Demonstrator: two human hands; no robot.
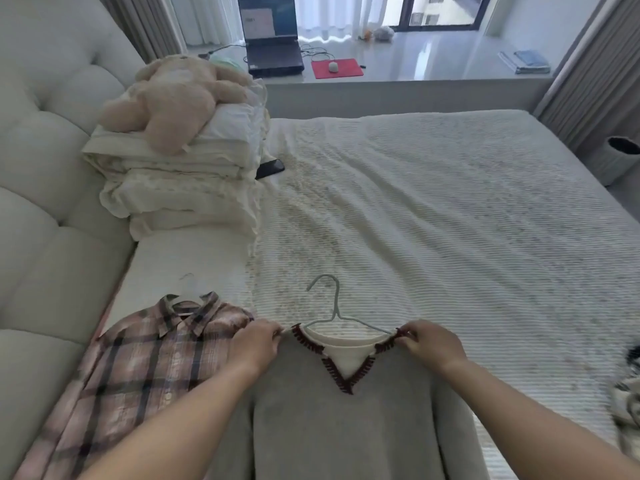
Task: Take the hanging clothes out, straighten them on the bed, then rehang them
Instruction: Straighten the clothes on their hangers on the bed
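A grey V-neck sweater (339,431) with dark red trim and a white inner collar lies flat on the bed (450,220) in front of me. A pale blue wire hanger (334,308) sits in its neck, hook pointing away from me. My left hand (254,344) pinches the sweater's left shoulder. My right hand (429,342) pinches the right shoulder. To the left lies a pink plaid shirt (135,372) on its own hanger, whose white hook (187,277) sticks out past the collar.
Folded white bedding (180,188) with a beige plush bear (173,98) is stacked at the back left, a black phone (272,168) beside it. A padded headboard (41,202) runs along the left. A patterned cloth (628,400) lies at the right edge. Beyond the bed stands a laptop (272,39).
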